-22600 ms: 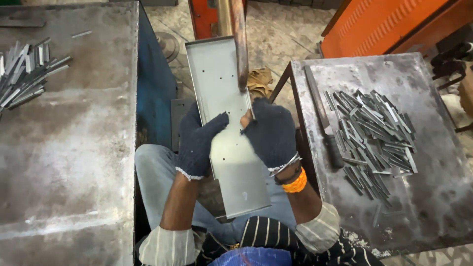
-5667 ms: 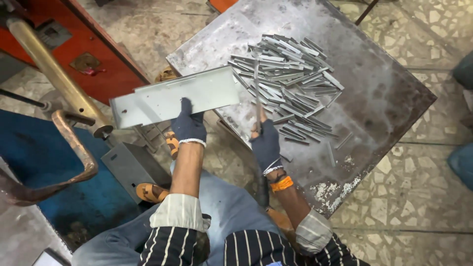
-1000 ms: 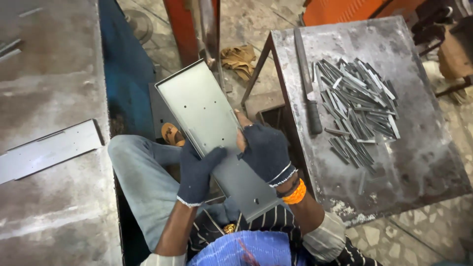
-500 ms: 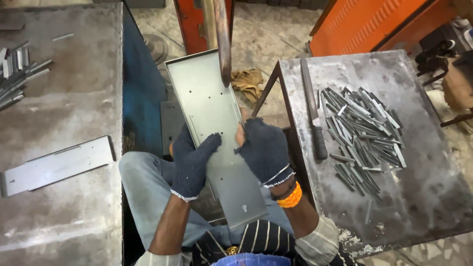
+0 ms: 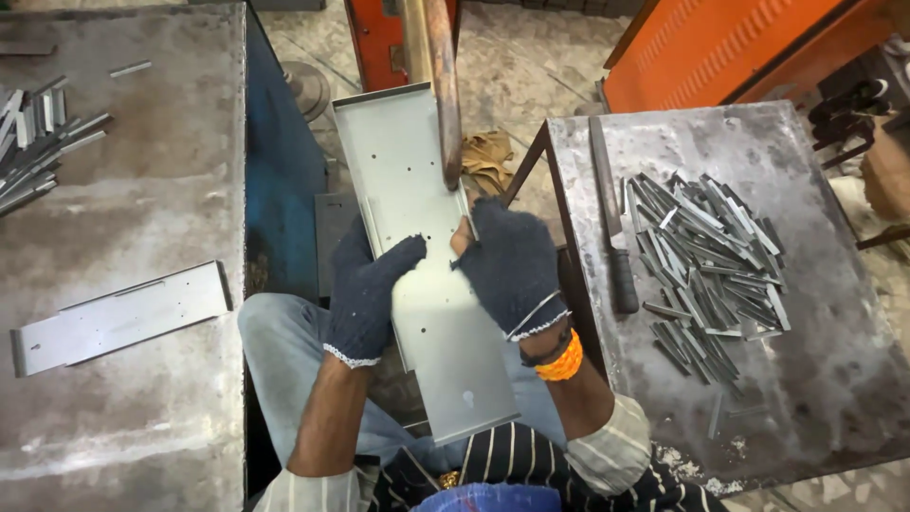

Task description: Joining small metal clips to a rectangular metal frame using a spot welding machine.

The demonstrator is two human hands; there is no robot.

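Observation:
Both my hands wear dark knit gloves and grip a long grey sheet-metal tray (image 5: 417, 218) with small punched holes, held lengthwise over my lap. My left hand (image 5: 370, 289) clamps its left edge, thumb on top. My right hand (image 5: 509, 265) holds the right edge, fingertips bare, an orange band at the wrist. The tray's far end lies beside a rusty vertical arm (image 5: 442, 90) of a red machine (image 5: 379, 43).
On the metal table at my left (image 5: 123, 398) lies a flat grey plate (image 5: 118, 318) and some strips (image 5: 38, 142). The steel table at my right (image 5: 815, 379) holds a pile of several short metal strips (image 5: 706, 265) and a file (image 5: 611, 232). A rag (image 5: 488, 156) lies on the floor.
The tray has been pushed forward and straightened, its far end now beside the rusty arm. My view has shifted slightly; both hands keep the same grip.

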